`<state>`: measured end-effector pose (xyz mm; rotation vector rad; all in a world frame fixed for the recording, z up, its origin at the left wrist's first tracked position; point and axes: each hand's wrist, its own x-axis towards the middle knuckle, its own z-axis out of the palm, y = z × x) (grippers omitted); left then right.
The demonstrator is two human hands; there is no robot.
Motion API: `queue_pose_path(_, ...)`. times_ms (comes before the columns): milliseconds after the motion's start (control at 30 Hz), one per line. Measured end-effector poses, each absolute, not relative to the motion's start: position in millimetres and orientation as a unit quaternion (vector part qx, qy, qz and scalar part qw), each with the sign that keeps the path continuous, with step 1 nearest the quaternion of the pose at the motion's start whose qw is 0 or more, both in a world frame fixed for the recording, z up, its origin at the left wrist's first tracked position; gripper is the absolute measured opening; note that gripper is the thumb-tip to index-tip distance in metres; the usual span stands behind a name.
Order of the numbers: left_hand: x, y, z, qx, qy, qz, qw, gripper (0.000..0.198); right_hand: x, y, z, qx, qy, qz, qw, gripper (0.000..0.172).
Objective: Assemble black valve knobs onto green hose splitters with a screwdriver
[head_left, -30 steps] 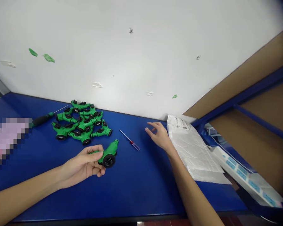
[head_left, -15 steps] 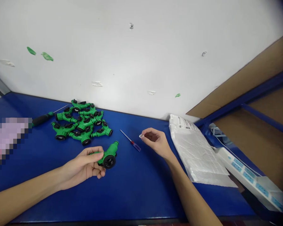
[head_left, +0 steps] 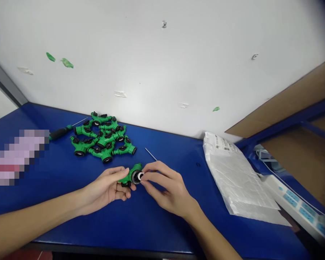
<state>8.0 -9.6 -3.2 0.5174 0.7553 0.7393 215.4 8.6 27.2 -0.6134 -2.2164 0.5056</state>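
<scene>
The left hand (head_left: 104,189) holds a green hose splitter (head_left: 131,175). The right hand (head_left: 168,187) pinches what looks like a white ring (head_left: 140,176) on it. More splitters (head_left: 103,139) lie past the left hand.

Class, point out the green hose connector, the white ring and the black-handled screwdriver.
Green hose connector (head_left: 130,174): head view, green body.
White ring (head_left: 140,176): head view, visible rim.
Black-handled screwdriver (head_left: 60,132): head view, handle.

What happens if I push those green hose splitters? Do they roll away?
The green plastic hose splitters probably feel light and stiff, since they look moulded. Their branching arms would likely stop them rolling far. The heap might slide apart, though, because the pieces lie loosely stacked on the smooth blue table.
</scene>
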Motion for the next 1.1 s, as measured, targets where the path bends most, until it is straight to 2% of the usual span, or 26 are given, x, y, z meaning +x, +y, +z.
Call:
queue_pose_path(233, 9.6, -10.4, -6.9, 0.254, 0.361, 0.340, 0.831, 0.028, 215.9, 9.3, 22.0, -0.218, -0.873, 0.201, 0.388, 0.020)
queue_pose_path(333, 9.7, -12.9, -4.8, 0.269, 0.356, 0.332, 0.831, 0.028, 213.0, 7.1, 21.3, -0.236, -0.858, 0.224, 0.398, 0.016)
queue_pose_path(400, 10.2, -14.4, -2.8, 0.278, 0.353, 0.321, 0.834, 0.029, 210.5, 5.8, 21.3, -0.264, -0.826, 0.294, 0.401, 0.010)
queue_pose_path(467, 11.1, -16.0, -0.8, 0.285, 0.348, 0.313, 0.836, 0.030, 208.7, 5.9, 21.4, -0.295, -0.762, 0.415, 0.400, 0.003)
queue_pose_path(533, 12.2, -17.7, 0.7, 0.291, 0.347, 0.305, 0.838, 0.029, 208.7, 7.9, 21.7, -0.309, -0.685, 0.534, 0.387, 0.015)
queue_pose_path(600, 12.6, -19.5, 1.4, 0.297, 0.348, 0.295, 0.839, 0.029, 210.3, 11.3, 22.1, -0.307, -0.652, 0.597, 0.353, 0.022)
queue_pose_path(767, 8.9, -20.0, -2.0, 0.344, 0.355, 0.302, 0.815, 0.028, 214.0, 16.9, 20.6, -0.290, -0.740, 0.547, 0.263, 0.012)
queue_pose_path(967, 7.3, -17.2, 0.0, 0.367, 0.335, 0.310, 0.810, 0.026, 217.8, 17.4, 21.3, -0.262, -0.737, 0.551, 0.291, 0.018)
queue_pose_path(1100, 9.6, -18.3, 1.7, 0.362, 0.329, 0.311, 0.815, 0.025, 218.5, 15.3, 24.1, -0.262, -0.757, 0.523, 0.291, 0.029)
